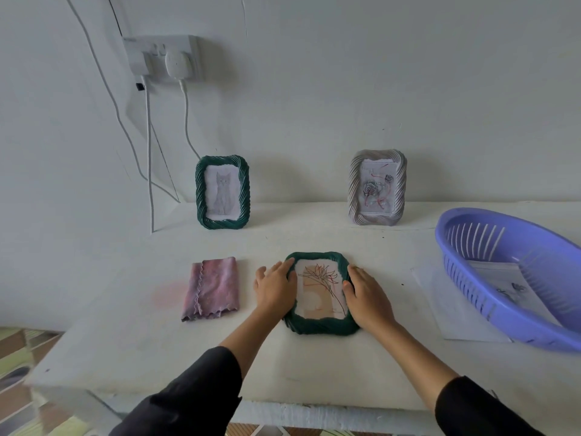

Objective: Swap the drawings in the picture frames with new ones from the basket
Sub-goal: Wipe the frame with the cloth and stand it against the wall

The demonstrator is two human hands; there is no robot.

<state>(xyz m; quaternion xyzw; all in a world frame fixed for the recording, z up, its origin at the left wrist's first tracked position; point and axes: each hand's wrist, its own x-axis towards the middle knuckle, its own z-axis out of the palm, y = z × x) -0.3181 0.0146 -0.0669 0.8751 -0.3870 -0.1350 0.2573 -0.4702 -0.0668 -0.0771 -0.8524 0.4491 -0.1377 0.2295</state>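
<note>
Near the front middle of the bench (314,372), one of three picture frames, the flat green frame (320,326), lies face up with a flower drawing (319,287) inside. The left grip (275,289) clasps its left rail and the right grip (366,295) its right rail, thumbs on the inner side. Two frames stand upright along the far edge: a second green frame (200,196) with a cat sketch and one grey frame (353,190) with roses. One purple basket (471,278) at the right edge holds paper drawings, too overlapped to count. One folded pink cloth (213,287) lies left of the flat frame.
</note>
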